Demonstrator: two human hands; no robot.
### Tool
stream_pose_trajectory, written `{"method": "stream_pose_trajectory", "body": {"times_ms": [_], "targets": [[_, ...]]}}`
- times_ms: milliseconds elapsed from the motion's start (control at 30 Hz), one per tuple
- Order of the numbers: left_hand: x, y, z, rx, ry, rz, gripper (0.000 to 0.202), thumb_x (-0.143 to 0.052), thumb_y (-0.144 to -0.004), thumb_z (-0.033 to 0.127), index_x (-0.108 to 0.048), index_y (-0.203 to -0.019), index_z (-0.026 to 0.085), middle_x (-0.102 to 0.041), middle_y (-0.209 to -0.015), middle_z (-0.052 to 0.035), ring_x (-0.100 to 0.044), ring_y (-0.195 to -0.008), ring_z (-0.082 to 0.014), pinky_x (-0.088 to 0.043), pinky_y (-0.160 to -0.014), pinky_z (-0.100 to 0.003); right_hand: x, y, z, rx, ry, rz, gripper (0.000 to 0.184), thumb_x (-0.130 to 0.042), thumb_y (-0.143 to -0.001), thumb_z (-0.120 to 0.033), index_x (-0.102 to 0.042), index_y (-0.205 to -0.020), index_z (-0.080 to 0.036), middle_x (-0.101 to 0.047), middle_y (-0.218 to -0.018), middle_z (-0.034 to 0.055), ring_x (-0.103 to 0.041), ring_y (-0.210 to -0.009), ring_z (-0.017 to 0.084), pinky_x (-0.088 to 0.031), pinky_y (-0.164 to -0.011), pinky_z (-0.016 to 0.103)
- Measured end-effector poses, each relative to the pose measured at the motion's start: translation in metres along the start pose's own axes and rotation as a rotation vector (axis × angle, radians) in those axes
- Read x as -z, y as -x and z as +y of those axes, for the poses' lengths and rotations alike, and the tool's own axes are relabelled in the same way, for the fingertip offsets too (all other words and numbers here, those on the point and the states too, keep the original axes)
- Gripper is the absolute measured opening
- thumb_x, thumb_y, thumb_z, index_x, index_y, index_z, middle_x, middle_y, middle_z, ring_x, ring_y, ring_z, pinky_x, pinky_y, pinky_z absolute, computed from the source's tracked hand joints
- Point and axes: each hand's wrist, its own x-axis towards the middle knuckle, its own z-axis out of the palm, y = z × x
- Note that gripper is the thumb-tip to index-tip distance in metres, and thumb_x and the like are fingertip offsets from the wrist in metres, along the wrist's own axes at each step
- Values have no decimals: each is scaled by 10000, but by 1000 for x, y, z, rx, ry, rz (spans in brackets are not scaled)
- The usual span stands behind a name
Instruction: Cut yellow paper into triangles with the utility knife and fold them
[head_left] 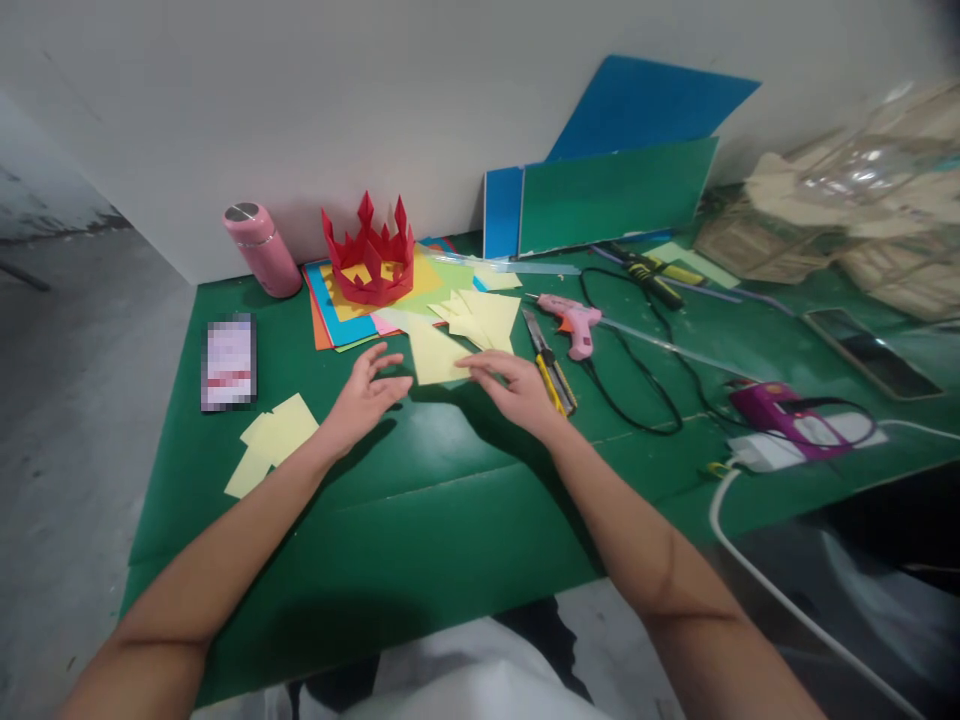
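Between thumb and fingers my right hand (511, 388) pinches the corner of a pale yellow sheet of paper (436, 357), held a little above the green table. My left hand (369, 390) is to the left of the sheet, fingers apart, holding nothing. Behind the sheet lies a loose pile of yellow paper pieces (491, 312). More yellow paper pieces (279, 435) rest near my left forearm. A red folded-paper crown (371, 262) stands on a stack of coloured paper (324, 312). Just right of my right hand lie yellow-and-black utility knives (553, 375).
A pink glue gun (576, 322) with a black cord lies right of the knives. A pink flask (262, 250) and a blurred-out phone (229, 362) stand left. Blue and green boards (619, 195) lean on the wall. A power strip (780, 447), dark phone (870, 350) and wrapped bundles (757, 245) are right.
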Motion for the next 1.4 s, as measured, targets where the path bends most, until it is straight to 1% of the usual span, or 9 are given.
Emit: {"method": "stream_pose_trajectory", "body": {"times_ms": [100,167,400,533,767,967,1200,1333,1400], "targets": [[-1,-4,3,65,145,-9,711,-664,-819,343,-300,-1418,220,-469,-1420,-172,-603,-1116,-245,-527,-883,-387,-19,2,-1,-81,-214,-230,231,-479,-910,-289,-654,-1047,-227,-675,-943,41,-608,-707,138,-529,-680,305],[-2,-5,1,49,184,-3,685,-659,-821,359,-328,-1402,209,-507,-1399,-157,-596,-1117,-240,-523,-885,-378,-29,3,-3,-104,-287,-284,241,-472,-916,-298,-619,-1086,-213,-654,-926,39,-596,-710,132,-522,-669,293],[-5,-5,-12,-7,191,29,646,-673,-771,505,-441,-1296,209,-593,-1288,-127,-637,-890,-192,-521,-664,-287,-36,3,-4,-138,-218,-240,344,-710,-758,-338,-561,-1044,-217,-623,-1045,42,-572,-708,120,-488,-626,264],[-8,-4,-16,-29,242,-47,756,-709,-698,606,-439,-1283,210,-574,-1292,-139,-616,-1019,-235,-526,-747,-311,-34,3,-2,-205,-269,-238,354,-711,-759,-386,-522,-1010,-222,-635,-780,-21,-572,-639,129,-462,-593,264],[-7,-3,-24,-56,240,-89,765,-696,-704,635,-443,-1294,219,-563,-1289,-146,-618,-973,-215,-506,-710,-285,-29,4,-2,-256,-433,-329,323,-666,-803,-384,-505,-1037,-229,-689,-835,-4,-641,-696,144,-506,-649,296],[-7,-1,-23,-21,305,-119,711,-717,-719,583,-458,-1273,221,-577,-1275,-130,-626,-1013,-226,-515,-817,-325,-28,4,0,-285,-509,-363,329,-672,-800,-385,-503,-1031,-223,-676,-824,-6,-633,-712,134,-504,-666,283],[-10,-1,-25,16,247,-42,707,-748,-704,527,-473,-1274,211,-633,-1212,-105,-646,-1004,-220,-517,-873,-354,-31,6,5,-231,-400,-213,261,-549,-878,-479,-533,-906,-220,-589,-773,-10,-570,-664,125,-512,-637,275],[-11,0,-25,36,206,54,610,-782,-674,493,-567,-1150,178,-688,-1098,-94,-670,-898,-214,-547,-808,-362,-30,3,1,-150,-331,-92,310,-564,-861,-511,-552,-808,-206,-617,-910,41,-587,-813,157,-510,-714,301],[-11,1,-23,63,202,99,591,-789,-655,509,-594,-1092,162,-704,-1070,-99,-673,-905,-233,-555,-803,-378,-30,1,1,-192,-341,-53,327,-592,-838,-523,-549,-777,-205,-597,-808,21,-560,-715,136,-489,-638,271]]}}
